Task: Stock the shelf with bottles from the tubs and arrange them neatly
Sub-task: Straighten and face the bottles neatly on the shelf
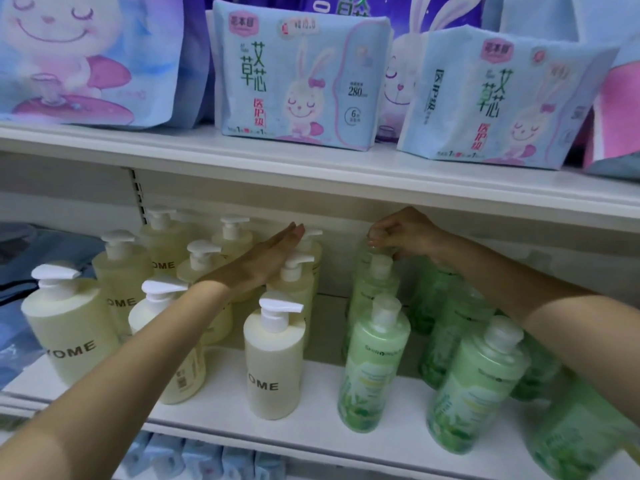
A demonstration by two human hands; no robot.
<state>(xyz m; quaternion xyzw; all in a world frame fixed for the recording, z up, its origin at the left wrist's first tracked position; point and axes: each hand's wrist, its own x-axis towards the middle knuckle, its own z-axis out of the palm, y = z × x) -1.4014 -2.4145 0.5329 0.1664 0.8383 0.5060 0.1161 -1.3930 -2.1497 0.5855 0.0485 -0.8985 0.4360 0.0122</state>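
Squaring up the back rows of a well-stocked shelf

Cream pump bottles [69, 327] stand in staggered rows on the left half of the white shelf [311, 420], their spouts pointing different ways. The left hand [273, 252] reaches in over them, flat, with fingers straight and pressed together. Its edge lies against the pump heads of the rear bottles, and it grips nothing. Right of a bare gap stand the green bottles [474, 386], crowded, several of them leaning. The right hand [407, 233] hangs just under the upper board [311, 174], fingertips pinching the clear cap of a rear green bottle [372, 289] at the back of its row. I cannot tell whether that bottle's base is on the shelf.

Risks, as I judge them:
- The left forearm passes close over the front pump heads, so a sideways sweep could topple the cream bottles one into the next.
- A pinch on the cap alone gives little control, so the green bottle could swing and knock its tilted neighbours toward the open front edge.
- The right knuckles sit close to the board above and could catch it on a lift
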